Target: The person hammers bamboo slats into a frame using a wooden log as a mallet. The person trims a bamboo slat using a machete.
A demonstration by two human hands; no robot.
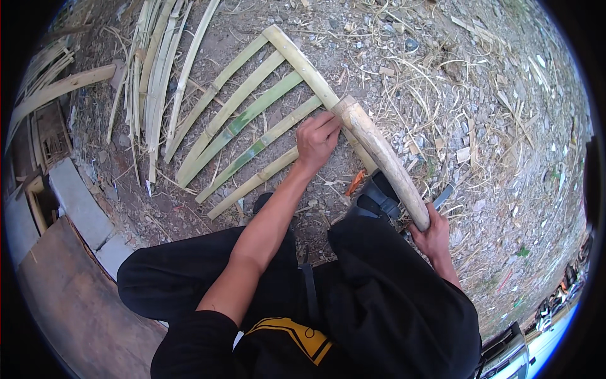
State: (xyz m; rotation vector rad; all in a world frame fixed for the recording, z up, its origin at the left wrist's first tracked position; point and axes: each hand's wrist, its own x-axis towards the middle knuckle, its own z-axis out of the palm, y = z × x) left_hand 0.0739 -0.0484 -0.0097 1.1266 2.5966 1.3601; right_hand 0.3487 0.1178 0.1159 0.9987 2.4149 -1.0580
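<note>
My right hand (pixel 432 232) is wrapped round the near end of a thick, round wooden club (pixel 385 158). The club's far end lies over a pale bamboo rail (pixel 304 68) and hides part of it. Beside that end, my left hand (pixel 317 140) is closed in a pinch against the rail; what its fingers hold is hidden. Several split bamboo slats (pixel 243 121) run from the rail toward the left, spread side by side on the ground. One lower slat (pixel 259 182) passes under my left wrist.
Loose bamboo strips (pixel 161 76) lie in a pile at the far left. A wooden board (pixel 82 309) and grey blocks (pixel 79 202) are at the near left. A dark shoe (pixel 375 199) stands under the club, beside an orange scrap (pixel 355 182). Shavings litter the dirt ground.
</note>
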